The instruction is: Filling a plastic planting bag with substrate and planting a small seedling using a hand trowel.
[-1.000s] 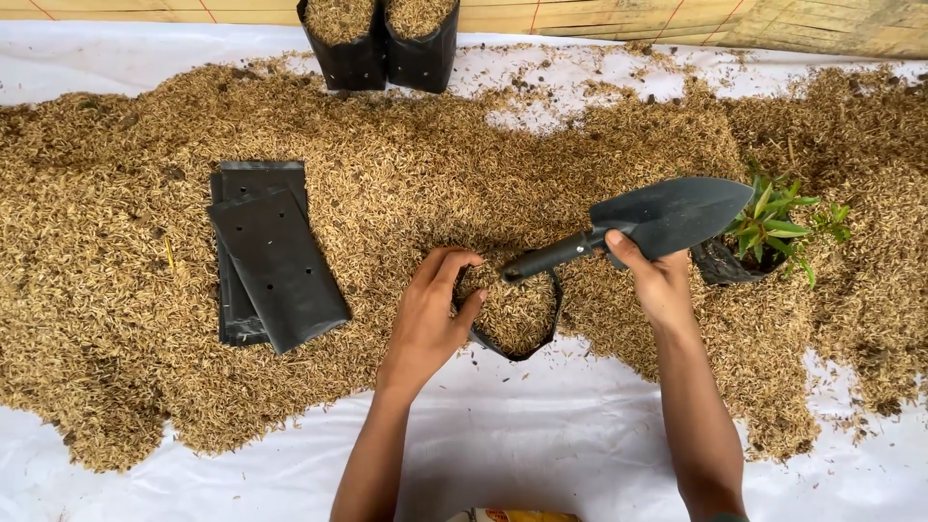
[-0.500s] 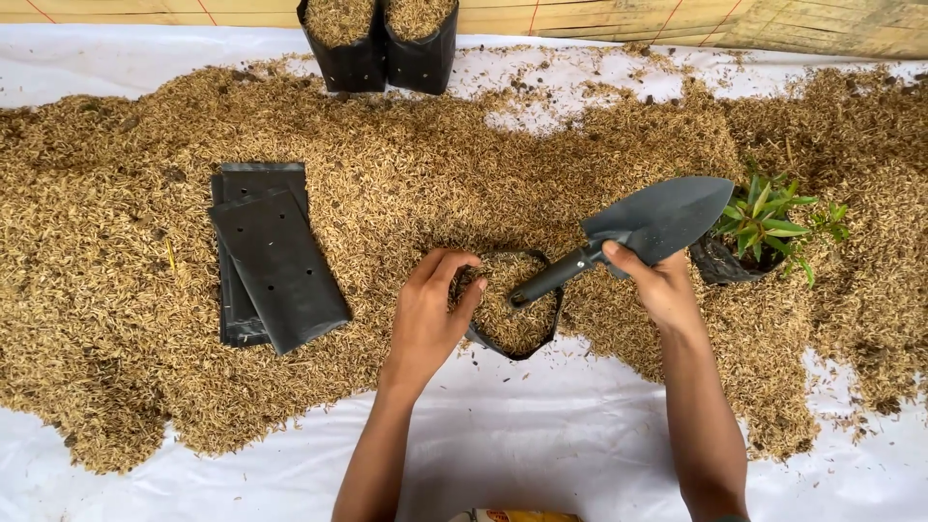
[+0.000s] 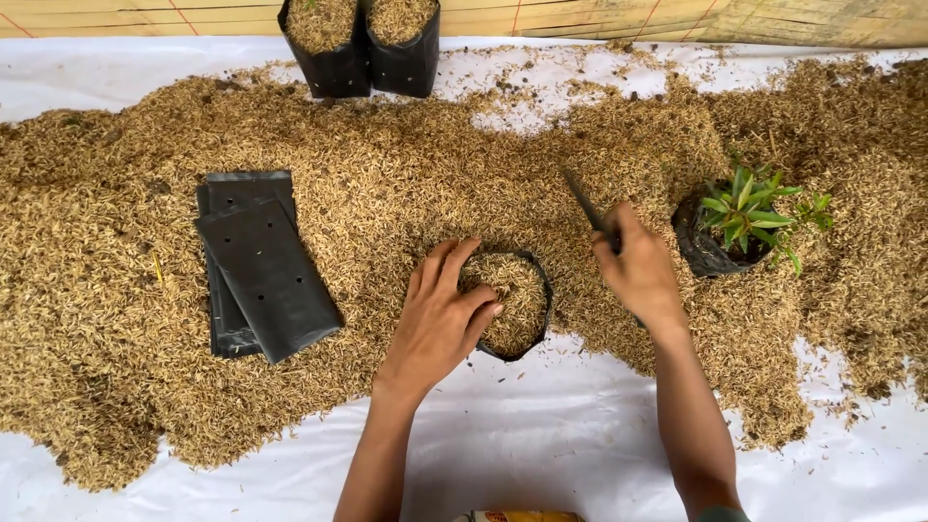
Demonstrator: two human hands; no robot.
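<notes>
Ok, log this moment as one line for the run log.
left hand: on rim of husk-filled black grow bag | right hand: grips trowel, blade edge-on over husk pile

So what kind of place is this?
Probably a plant nursery potting spot: a heap of rice husks on a white sheet, black grow bags, and a potted seedling. The left hand steadies a husk-filled bag.
</notes>
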